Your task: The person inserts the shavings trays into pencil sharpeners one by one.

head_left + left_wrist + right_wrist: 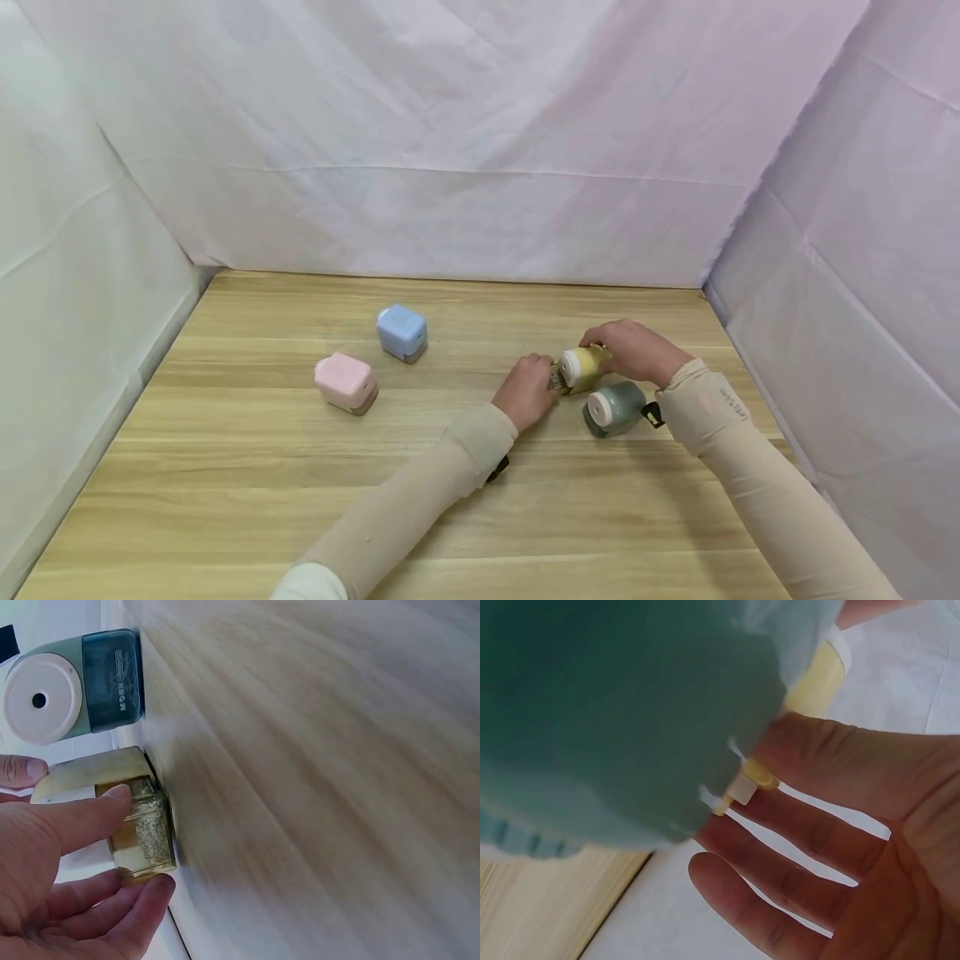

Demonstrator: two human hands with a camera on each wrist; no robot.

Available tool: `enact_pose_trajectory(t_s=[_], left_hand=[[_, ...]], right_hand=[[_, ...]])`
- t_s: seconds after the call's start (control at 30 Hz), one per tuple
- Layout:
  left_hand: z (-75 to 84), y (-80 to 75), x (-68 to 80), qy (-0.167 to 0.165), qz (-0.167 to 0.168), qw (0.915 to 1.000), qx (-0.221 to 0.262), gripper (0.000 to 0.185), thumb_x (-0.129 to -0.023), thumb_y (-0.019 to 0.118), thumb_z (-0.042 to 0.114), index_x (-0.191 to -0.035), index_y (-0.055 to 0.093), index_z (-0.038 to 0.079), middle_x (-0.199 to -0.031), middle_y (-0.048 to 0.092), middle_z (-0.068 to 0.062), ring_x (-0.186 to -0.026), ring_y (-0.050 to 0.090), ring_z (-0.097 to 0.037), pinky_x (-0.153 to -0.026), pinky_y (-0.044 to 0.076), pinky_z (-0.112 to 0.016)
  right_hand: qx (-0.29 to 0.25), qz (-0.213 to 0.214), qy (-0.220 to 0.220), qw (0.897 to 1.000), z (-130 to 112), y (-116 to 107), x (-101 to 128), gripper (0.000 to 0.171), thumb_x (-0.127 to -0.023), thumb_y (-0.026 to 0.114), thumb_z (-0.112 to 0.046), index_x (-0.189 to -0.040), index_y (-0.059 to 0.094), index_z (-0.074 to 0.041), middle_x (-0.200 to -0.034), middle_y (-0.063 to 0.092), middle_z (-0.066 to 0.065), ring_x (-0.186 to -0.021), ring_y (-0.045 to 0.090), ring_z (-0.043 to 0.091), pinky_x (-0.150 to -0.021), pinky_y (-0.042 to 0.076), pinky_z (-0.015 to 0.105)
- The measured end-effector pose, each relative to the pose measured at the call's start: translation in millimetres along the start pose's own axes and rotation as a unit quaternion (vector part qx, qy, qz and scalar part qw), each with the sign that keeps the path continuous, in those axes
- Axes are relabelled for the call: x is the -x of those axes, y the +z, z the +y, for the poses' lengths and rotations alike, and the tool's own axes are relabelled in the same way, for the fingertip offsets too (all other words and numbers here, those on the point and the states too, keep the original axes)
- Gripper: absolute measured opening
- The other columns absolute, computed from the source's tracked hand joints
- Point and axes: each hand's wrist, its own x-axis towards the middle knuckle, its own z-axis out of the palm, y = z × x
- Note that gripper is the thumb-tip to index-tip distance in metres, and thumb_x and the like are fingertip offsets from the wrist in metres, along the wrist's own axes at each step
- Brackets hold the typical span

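Observation:
My right hand [637, 350] grips the body of a yellow pencil sharpener [588, 365], with the thumb and fingers on either side of it. From the left, my left hand [528, 390] pinches the sharpener's clear shavings drawer [154, 832] between thumb and fingers. Grey shavings show inside the drawer, which sticks partly out of the body. A green pencil sharpener [622, 407] stands just nearer than the yellow one, under the right wrist. It blocks much of the right wrist view, so the right fingertips are partly hidden there.
To the left on the wooden table [247, 467] stand a blue pencil sharpener [402, 331] and a pink one [347, 382]. White cloth [465, 217] hangs along the back and both sides of the table.

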Motion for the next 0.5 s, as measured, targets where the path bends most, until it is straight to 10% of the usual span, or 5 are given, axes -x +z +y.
enact_pose_trajectory(t_s=[0.5], left_hand=[[-0.1,-6.8,3.4,0.016,0.009,0.9997,-0.019,0.046,-0.106,0.071,0.032,-0.139,0.065,0.0,-0.13,0.071,-0.016,-0.122,0.068,-0.029,-0.102,0.06,-0.039]], right_hand=[[0.002,-0.005,0.013,1.0,-1.5,-0.1,-0.7,0.035,-0.084,0.088,0.002,-0.117,0.078,-0.002,-0.115,0.079,0.016,-0.104,0.074,0.035,-0.092,0.06,0.055]])
